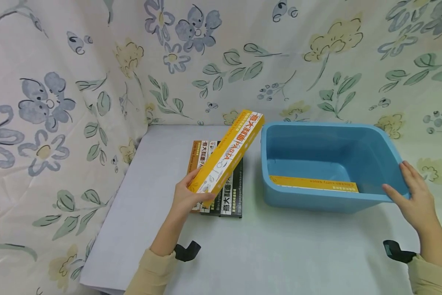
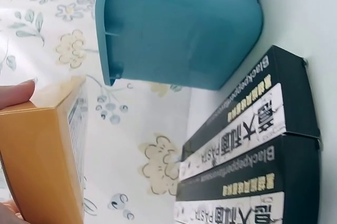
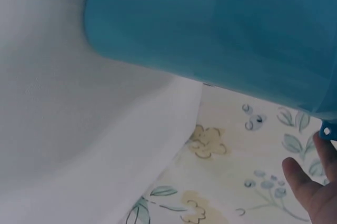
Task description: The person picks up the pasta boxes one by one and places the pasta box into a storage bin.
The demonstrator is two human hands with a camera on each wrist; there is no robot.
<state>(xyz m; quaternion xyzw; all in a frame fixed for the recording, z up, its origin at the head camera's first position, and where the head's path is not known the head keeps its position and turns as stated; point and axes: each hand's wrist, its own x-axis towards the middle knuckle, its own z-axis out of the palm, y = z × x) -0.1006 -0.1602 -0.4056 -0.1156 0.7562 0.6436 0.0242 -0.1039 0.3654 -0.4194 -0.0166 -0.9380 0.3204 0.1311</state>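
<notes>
Clamped the left hand (image 1: 185, 194) around a yellow box (image 1: 228, 153), tilted above black boxes (image 1: 237, 184) on the table (image 1: 279, 250); rested the right hand (image 1: 420, 200), fingers apart, against a blue tub (image 1: 309, 201) holding another yellow box (image 1: 314, 184).

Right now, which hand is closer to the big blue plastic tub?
Right. The right hand touches the tub at its near right corner. The left hand is off beyond the tub's left end, holding a long yellow-and-white cardboard box.
</notes>
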